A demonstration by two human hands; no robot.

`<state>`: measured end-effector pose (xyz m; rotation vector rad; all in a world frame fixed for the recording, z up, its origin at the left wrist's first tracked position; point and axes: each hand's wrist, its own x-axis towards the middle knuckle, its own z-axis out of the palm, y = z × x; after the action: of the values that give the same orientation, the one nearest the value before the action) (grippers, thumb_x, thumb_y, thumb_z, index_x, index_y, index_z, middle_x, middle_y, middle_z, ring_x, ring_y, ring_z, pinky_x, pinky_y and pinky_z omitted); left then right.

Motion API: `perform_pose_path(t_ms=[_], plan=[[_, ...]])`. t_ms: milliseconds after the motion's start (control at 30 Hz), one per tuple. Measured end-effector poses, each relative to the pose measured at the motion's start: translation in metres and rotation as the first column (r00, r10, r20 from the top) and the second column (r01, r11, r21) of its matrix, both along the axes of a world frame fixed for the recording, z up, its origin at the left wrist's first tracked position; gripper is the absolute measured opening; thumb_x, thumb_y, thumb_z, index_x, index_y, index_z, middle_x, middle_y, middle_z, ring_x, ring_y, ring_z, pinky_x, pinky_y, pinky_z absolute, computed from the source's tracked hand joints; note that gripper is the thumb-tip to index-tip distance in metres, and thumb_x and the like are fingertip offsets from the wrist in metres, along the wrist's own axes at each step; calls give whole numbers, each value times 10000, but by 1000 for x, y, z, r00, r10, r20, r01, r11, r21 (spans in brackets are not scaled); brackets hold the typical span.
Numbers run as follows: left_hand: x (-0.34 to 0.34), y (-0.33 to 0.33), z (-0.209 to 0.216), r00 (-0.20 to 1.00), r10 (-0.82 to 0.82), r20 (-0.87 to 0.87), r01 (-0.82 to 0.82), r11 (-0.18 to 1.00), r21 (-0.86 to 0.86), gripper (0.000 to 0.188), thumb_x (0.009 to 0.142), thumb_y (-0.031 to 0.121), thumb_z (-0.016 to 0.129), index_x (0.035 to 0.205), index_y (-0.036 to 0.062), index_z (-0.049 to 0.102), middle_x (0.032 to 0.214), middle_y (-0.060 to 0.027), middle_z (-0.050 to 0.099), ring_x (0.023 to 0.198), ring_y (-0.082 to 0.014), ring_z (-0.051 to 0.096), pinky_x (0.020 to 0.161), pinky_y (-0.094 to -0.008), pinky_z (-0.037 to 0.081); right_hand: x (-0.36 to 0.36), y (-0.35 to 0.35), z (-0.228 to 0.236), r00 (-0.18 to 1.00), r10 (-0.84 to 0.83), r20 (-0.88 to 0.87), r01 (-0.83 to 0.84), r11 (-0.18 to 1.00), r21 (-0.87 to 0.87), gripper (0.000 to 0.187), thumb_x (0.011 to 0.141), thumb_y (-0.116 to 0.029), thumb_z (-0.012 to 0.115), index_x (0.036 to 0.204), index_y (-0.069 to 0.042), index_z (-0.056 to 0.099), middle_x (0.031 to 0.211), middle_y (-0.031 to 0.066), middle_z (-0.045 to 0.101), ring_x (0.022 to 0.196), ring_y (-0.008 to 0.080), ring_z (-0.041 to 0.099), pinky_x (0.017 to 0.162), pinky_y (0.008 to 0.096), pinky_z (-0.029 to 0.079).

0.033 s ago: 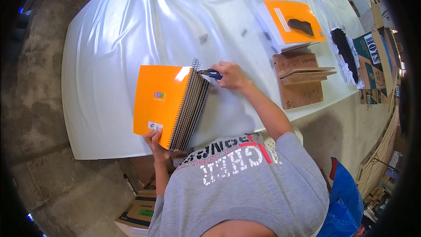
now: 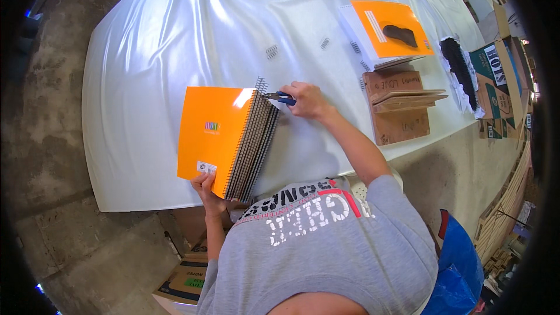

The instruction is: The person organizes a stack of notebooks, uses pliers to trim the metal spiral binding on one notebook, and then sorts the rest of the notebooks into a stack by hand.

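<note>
A stack of orange-covered spiral notebooks [image 2: 204, 140] stands tilted on the white-covered table, black wire bindings [image 2: 249, 149] facing right. My left hand [image 2: 208, 189] grips its lower edge, thumb on the cover near a small white label and the fingers mostly hidden underneath. Blue-handled pliers [image 2: 283, 98] are closed in my right hand [image 2: 307, 101]. Their jaws touch the top end of the bindings, where a length of wire coil [image 2: 261, 85] sticks out past the covers. Whether the jaws bite on wire is too small to tell.
Short cut-off wire coil pieces [image 2: 272, 52] lie scattered on the table [image 2: 134, 140]. At the back right is another orange notebook [image 2: 376, 29] with a dark object [image 2: 400, 35] on it. Nearer stand a brown wooden stand [image 2: 402, 125], a bundle of black coils [image 2: 458, 70] and cartons [image 2: 496, 87].
</note>
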<state>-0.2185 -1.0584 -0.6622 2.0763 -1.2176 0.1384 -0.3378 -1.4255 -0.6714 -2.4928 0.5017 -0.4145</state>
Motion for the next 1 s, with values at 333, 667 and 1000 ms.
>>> perform_pose_path(t_ms=[333,667,1000], plan=[[-2,-2,2,1000,2,6,-2,1000,0,636,551,202,770,1118,118,494,1016,-123,388,995,-283,391,913,-408,341,-8,-1,10,998,-52,23,52,999,-11,376,661,-164,632,1033,-178,574,918,55,580,886,250,579,768,400,431],[-1,-3,6,1000,-13,-6,13,1000,17,676,533,259,780,1132,141,491,1011,-121,392,991,-292,386,906,-422,331,2,4,8,998,-24,56,25,1000,-15,406,645,-141,643,1046,-150,579,936,62,586,890,244,567,804,378,412],[0,-2,6,1000,-27,-1,27,999,17,703,530,306,790,1140,122,492,1018,-128,394,999,-295,389,913,-419,330,6,-2,-7,996,-5,84,4,1000,12,226,692,-172,618,917,-161,603,767,82,586,710,292,598,622,404,494]])
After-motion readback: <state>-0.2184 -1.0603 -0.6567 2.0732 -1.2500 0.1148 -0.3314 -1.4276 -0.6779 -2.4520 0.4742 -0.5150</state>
